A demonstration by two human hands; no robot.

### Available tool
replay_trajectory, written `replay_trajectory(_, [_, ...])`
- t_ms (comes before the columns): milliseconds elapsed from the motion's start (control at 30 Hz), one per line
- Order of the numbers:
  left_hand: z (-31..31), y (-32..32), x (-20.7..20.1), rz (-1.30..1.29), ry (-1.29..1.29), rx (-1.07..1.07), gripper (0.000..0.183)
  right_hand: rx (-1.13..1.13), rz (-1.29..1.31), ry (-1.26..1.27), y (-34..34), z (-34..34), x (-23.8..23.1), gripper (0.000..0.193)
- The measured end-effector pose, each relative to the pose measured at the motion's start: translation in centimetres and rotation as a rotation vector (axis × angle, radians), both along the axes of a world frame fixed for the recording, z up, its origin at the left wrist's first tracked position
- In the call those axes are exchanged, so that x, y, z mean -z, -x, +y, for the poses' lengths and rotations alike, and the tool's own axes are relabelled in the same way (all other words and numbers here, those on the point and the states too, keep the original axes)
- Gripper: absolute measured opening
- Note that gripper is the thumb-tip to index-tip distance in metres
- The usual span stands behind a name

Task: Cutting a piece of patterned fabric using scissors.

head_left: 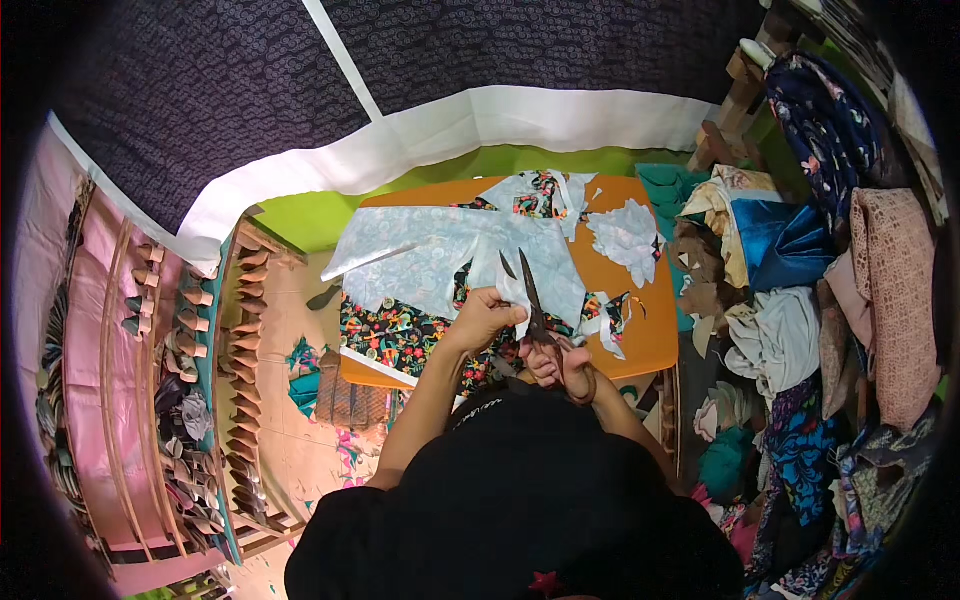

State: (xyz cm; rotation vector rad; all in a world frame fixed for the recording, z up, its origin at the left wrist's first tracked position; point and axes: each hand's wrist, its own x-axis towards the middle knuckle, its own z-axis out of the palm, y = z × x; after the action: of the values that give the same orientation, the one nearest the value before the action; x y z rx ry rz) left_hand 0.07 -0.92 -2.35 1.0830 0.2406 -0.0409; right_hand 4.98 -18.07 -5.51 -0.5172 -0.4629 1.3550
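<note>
Where cloth lies — orange table [640,335].

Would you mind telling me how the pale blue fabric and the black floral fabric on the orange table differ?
The pale blue fabric is light with a faint pattern; the black floral fabric is dark with bright multicoloured flowers. The pale blue fabric lies on top, the floral one mostly beneath it. The left hand grips the pale piece while scissors in the right hand stand open at it. Both lie spread on the orange table.

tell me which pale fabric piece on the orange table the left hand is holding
The narrow pale strip beside the open scissors, pinched by the left hand. The white scrap near the table's right edge lies untouched.
</note>
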Motion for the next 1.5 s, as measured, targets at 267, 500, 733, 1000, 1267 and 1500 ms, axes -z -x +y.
replay_trajectory(267, [0.3,0.3,-0.4,0.005,-0.189,0.022,0.019,0.006,0.042,0.251,-0.1,0.1,-1.0,0.082])
replay_trajectory(500, [0.4,0.4,-1.4,0.033,-0.3,0.067,0.014,-0.029,-0.092,0.259,-0.9,-0.6,-2.5,0.08])
replay_trajectory(733, [1.5,0.6,0.1,0.063,-0.398,0.085,0.014,-0.02,-0.258,0.419,-1.1,-0.9,-3.9,0.086])
replay_trajectory(1000, [0.6,0.3,-0.4,0.036,-0.299,-0.154,0.025,0.019,-0.396,0.401,-0.9,-0.7,-2.3,0.083])
replay_trajectory(1267, [-0.4,0.1,-1.8,0.027,-0.248,-0.225,0.021,0.063,-0.47,0.415,-0.5,-0.4,-2.2,0.085])
replay_trajectory(1500, [-0.6,-0.3,-0.6,0.0,-0.102,-0.078,0.014,-0.026,-0.222,0.18,-0.3,-0.2,-0.4,0.086])
